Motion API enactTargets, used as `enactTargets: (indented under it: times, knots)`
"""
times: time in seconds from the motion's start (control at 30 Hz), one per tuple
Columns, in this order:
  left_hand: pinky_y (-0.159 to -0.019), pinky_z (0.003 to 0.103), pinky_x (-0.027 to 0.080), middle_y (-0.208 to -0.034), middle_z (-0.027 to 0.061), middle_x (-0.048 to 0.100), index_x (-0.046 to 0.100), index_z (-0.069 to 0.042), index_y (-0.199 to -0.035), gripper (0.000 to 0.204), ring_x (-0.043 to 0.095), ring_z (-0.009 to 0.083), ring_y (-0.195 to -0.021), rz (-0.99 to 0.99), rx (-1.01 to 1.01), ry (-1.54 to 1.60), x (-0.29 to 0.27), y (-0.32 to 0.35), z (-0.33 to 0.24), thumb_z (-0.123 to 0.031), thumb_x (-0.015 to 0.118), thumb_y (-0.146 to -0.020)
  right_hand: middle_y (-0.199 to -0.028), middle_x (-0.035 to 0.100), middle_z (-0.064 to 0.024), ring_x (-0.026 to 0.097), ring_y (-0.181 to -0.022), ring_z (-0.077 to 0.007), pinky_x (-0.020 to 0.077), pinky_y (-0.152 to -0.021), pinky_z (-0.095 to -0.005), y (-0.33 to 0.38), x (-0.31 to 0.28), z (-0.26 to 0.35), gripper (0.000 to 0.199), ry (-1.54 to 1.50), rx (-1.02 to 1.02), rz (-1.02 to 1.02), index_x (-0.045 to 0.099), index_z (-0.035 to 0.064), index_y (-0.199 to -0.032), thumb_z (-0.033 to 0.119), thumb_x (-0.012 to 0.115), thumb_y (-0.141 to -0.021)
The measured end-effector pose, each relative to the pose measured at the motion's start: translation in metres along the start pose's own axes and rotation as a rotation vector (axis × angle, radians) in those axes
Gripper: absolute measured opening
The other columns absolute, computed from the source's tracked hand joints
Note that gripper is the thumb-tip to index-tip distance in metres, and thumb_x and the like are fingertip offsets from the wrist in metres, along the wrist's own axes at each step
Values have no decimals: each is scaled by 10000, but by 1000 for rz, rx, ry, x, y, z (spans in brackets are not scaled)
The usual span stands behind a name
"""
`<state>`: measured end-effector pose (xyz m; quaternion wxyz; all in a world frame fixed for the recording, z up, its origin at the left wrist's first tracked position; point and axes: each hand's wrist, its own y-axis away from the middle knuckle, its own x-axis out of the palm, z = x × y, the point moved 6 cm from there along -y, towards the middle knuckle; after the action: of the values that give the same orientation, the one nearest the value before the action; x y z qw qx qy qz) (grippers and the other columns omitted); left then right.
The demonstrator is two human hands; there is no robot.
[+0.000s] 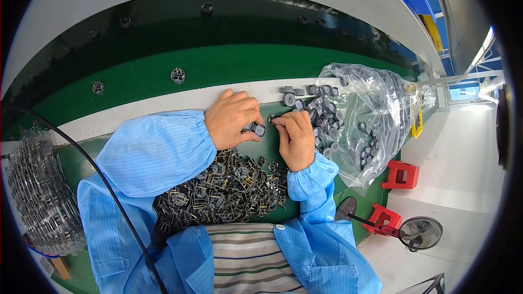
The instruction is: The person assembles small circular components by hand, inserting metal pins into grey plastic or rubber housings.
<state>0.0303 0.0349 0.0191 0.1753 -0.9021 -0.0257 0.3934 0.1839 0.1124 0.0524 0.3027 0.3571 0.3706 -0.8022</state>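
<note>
Above the bench, my left hand (230,118) is closed, with small grey plastic caps (260,130) between its thumb and fingers. Close on its right, my right hand (298,140) pinches a small dark round part (272,118) in its fingertips; its details are too small to tell. Below both hands spreads a heap of black parts with metal pins (234,185). Right of my right hand lie loose round grey caps (321,110), some spilling from a clear plastic bag (381,92).
Beyond a white ledge (185,100) runs a green belt-like surface (239,65) carrying a part (177,75) and another (98,87). Stacked clear trays (41,190) stand at left. A black cable (103,177) crosses my left sleeve. At right are a red stool (402,175) and a fan (420,233).
</note>
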Motion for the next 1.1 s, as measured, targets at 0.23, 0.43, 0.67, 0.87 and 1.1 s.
enactTargets:
  times: [0.23, 0.43, 0.67, 0.87, 1.1]
  knots:
    - [-880, 398, 372, -1023, -16, 614, 729, -167, -1004, 408, 566, 217, -1035, 6, -7, -3, 0, 1, 0, -332, 916, -681, -983, 649, -69, 600, -942, -293, 435, -795, -414, -3, -9, 9, 197, 203, -70, 55, 705, 75, -917, -33, 701, -753]
    - [-879, 398, 373, -1020, -18, 610, 728, -167, -1008, 411, 567, 216, -1036, 8, -13, -4, 0, 1, 1, -331, 915, -680, -950, 675, -53, 598, -950, -268, 397, -845, -391, -1, -10, 12, 145, 312, 14, -95, 710, 83, -890, 73, 818, -794]
    - [-921, 398, 383, -1011, -29, 608, 759, -168, -1000, 378, 557, 200, -1051, 40, -22, -16, 0, -1, 1, -381, 901, -722, -908, 671, -19, 607, -921, -240, 376, -831, -391, -7, -8, 23, 151, 27, -78, -50, 716, 102, -886, 57, 809, -776]
    - [-892, 394, 375, -1009, -17, 618, 735, -147, -978, 405, 568, 215, -1029, -13, 8, -5, -1, 0, -1, -346, 915, -675, -911, 681, -12, 611, -917, -236, 383, -834, -381, -7, 1, 27, 177, 76, -94, -11, 729, 97, -920, 69, 826, -775]
    - [-889, 395, 374, -1012, -19, 619, 737, -150, -982, 405, 569, 212, -1034, -8, 2, 10, 0, 0, 1, -346, 915, -676, -895, 714, -21, 632, -901, -226, 420, -824, -362, -2, 3, 9, 149, -74, 58, 51, 759, 80, -892, 62, 845, -772]
